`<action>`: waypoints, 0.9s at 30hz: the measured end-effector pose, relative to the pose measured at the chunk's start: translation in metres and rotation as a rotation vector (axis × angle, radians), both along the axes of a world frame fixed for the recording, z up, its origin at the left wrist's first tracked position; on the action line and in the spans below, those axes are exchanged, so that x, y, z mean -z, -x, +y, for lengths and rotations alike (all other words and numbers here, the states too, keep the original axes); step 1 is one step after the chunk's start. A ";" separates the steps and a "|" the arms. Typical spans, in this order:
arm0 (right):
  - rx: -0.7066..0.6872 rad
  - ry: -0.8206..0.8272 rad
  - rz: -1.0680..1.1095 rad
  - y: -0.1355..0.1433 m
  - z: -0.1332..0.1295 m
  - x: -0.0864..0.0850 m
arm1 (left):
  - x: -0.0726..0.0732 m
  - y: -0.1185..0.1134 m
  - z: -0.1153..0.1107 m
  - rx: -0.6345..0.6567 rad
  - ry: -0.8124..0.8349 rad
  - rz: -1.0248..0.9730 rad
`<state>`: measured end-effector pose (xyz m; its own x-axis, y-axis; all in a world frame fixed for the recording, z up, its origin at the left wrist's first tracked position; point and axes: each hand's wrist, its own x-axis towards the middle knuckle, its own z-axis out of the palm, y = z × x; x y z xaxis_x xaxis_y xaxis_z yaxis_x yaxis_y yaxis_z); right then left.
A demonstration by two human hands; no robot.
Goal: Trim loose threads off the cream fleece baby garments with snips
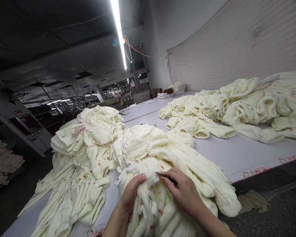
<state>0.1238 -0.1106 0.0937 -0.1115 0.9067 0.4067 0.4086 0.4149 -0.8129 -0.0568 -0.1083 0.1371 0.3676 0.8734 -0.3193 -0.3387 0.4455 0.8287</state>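
A pale cream fleece garment (pixel 172 148) with small red prints lies bunched on the table in front of me. My left hand (pixel 133 191) is closed on a gathered fold of it, thumb on top. Across that fold, my right hand (pixel 179 187) grips dark thread snips (pixel 171 179), whose thin point faces left against the cloth near my left thumb. Most of the snips is hidden by my fingers, so I cannot see whether the blades are apart.
On the left, a heap of similar garments (pixel 88 158) hangs over the edge of the table (pixel 227 151). Another long pile (pixel 256 102) lies along the right side. Folded stacks (pixel 176 89) sit at the far end. Pink cloth (pixel 5 163) is heaped at far left.
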 end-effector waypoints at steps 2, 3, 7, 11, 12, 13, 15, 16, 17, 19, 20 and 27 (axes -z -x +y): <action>-0.013 0.009 0.002 -0.001 0.001 0.001 | 0.000 0.000 0.000 0.040 0.009 -0.022; -0.031 0.013 -0.003 0.000 0.001 0.001 | 0.002 0.000 0.000 0.050 -0.002 -0.018; -0.038 -0.003 0.005 0.000 0.000 0.000 | 0.007 0.001 0.004 0.050 -0.077 0.093; -0.016 0.077 0.174 -0.014 0.002 0.006 | -0.004 0.016 0.011 -0.185 -0.307 0.341; 0.008 0.110 0.235 -0.020 0.003 0.009 | -0.009 0.020 0.013 -0.289 -0.374 0.365; 0.039 0.142 0.299 -0.025 0.004 0.012 | -0.013 0.023 0.014 -0.367 -0.429 0.374; 0.095 0.186 0.423 -0.031 0.005 0.018 | -0.017 0.022 0.015 -0.355 -0.531 0.437; 0.108 0.201 0.475 -0.032 0.005 0.020 | -0.015 0.015 0.014 -0.261 -0.600 0.526; 0.109 0.211 0.519 -0.032 0.005 0.021 | -0.011 0.006 0.013 -0.123 -0.683 0.653; 0.085 0.226 0.573 -0.032 0.005 0.022 | 0.000 -0.018 0.008 0.187 -0.865 0.958; 0.070 0.233 0.585 -0.032 0.004 0.021 | 0.005 -0.029 0.007 0.305 -0.937 1.091; 0.114 0.278 0.354 -0.064 -0.021 0.038 | -0.026 0.003 0.017 0.144 -0.878 0.824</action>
<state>0.1883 -0.1315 0.0559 0.0974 0.9852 0.1412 0.1158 0.1297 -0.9848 -0.0599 -0.0916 0.1631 0.4448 0.8779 0.1773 0.4388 -0.3862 0.8114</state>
